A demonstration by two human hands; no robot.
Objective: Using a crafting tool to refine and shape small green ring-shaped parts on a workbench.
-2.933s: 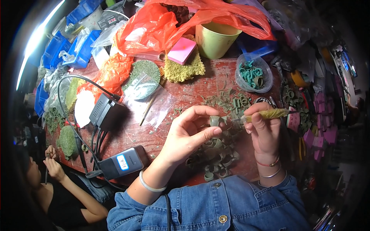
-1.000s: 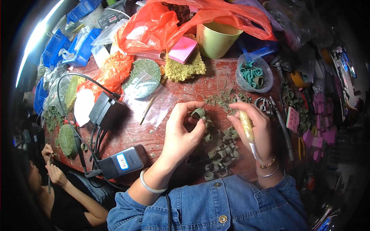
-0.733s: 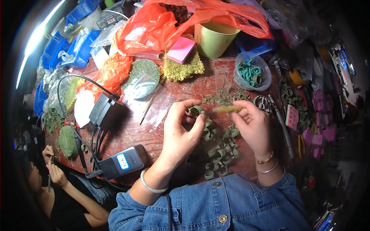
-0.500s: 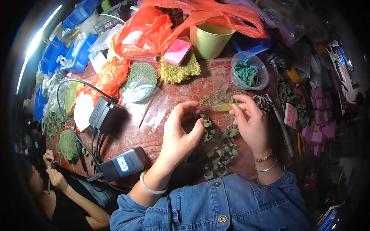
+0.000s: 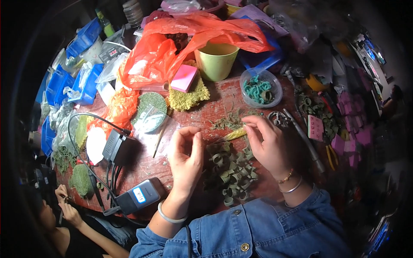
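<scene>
My left hand [image 5: 186,161] is raised over the table with its fingers curled and the thumb tip against or very near the forefinger. Anything between those fingertips is too small to make out. Across from it, my right hand [image 5: 267,144] has thumb and forefinger brought together in a pinch, its contents hidden. Beside the right fingertips shows a slim yellow piece [image 5: 235,134] with a thin end toward the left; whether it is held or lies on the table I cannot tell. Below and between the hands lies a pile of dull green curled rings [image 5: 232,172].
A clear tub [image 5: 275,99] of teal curls and a pale green bucket [image 5: 217,62] stand at the back, near a red plastic bag [image 5: 150,51]. A black box [image 5: 118,146] with cables and a grey power bank [image 5: 138,195] sit left. Another person's hands [image 5: 69,210] show at lower left.
The whole view has shifted, so the table's things appear farther left and lower. My left thumb and fingers have come closer together, and the left hand has drawn slightly away from the right.
</scene>
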